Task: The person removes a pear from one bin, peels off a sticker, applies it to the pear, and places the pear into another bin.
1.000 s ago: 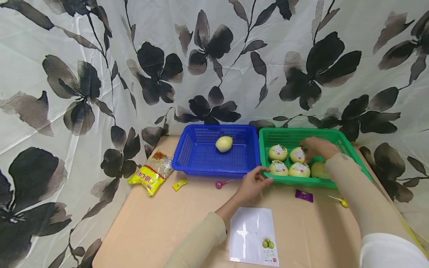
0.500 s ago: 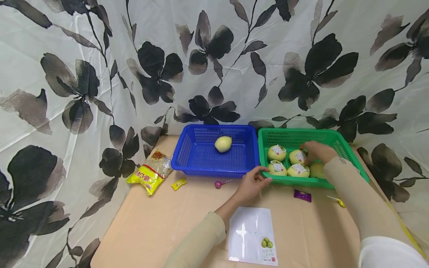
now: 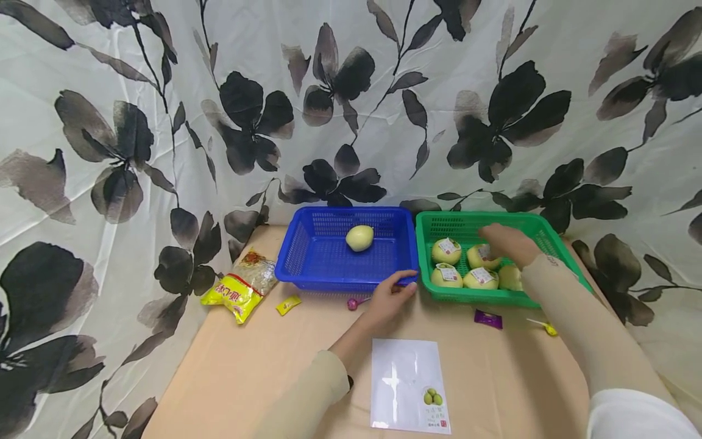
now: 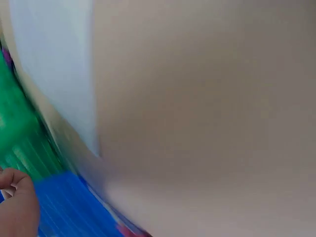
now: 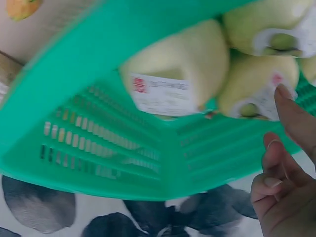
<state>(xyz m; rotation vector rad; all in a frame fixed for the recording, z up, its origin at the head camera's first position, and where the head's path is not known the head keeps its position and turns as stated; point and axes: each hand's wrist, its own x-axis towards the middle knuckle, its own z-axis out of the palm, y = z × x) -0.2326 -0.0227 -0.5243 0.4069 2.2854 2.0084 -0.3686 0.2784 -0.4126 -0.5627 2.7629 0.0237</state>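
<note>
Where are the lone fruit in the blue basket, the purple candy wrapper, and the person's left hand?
lone fruit (image 3: pixel 359 238), head view, middle of its skin.
purple wrapper (image 3: pixel 488 319), head view, its centre.
left hand (image 3: pixel 386 300), head view, back of the hand.

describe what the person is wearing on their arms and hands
Both arms are covered by long, snug beige sleeves reaching the wrists; the right sleeve meets a white garment near the shoulder. The left hand and right hand are bare: no gloves, rings or watch visible.
</note>
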